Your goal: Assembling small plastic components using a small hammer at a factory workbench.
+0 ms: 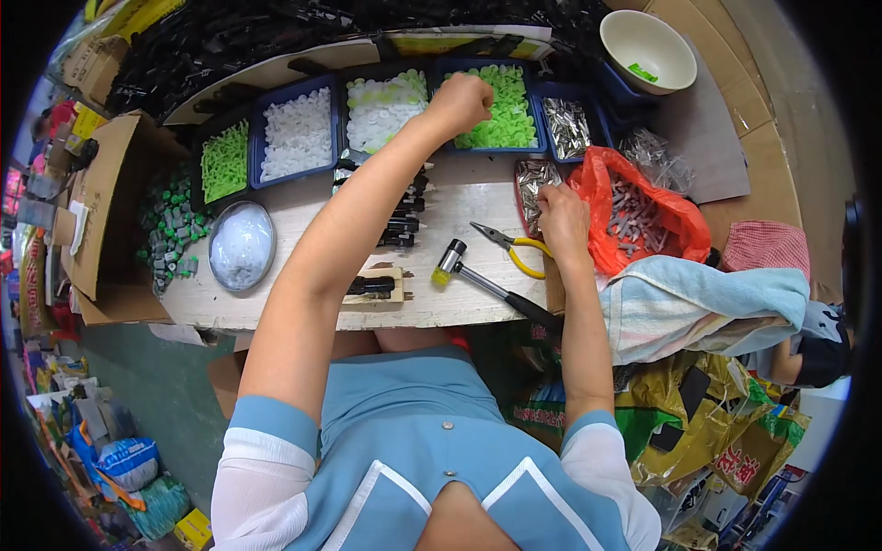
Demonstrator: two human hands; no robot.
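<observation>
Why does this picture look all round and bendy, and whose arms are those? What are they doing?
There's no robot here, just a person. The camera sits on the person's head, looking down, and its very wide lens makes straight edges look curved. So you see the person's own arms and lap.

The left hand is at bright green pieces in a blue tray. The right hand is at shiny metal pieces in a small tray. The fingers hide whether either holds anything.

On the table you can also see a hammer, pliers with yellow handles and an open red bag.
</observation>
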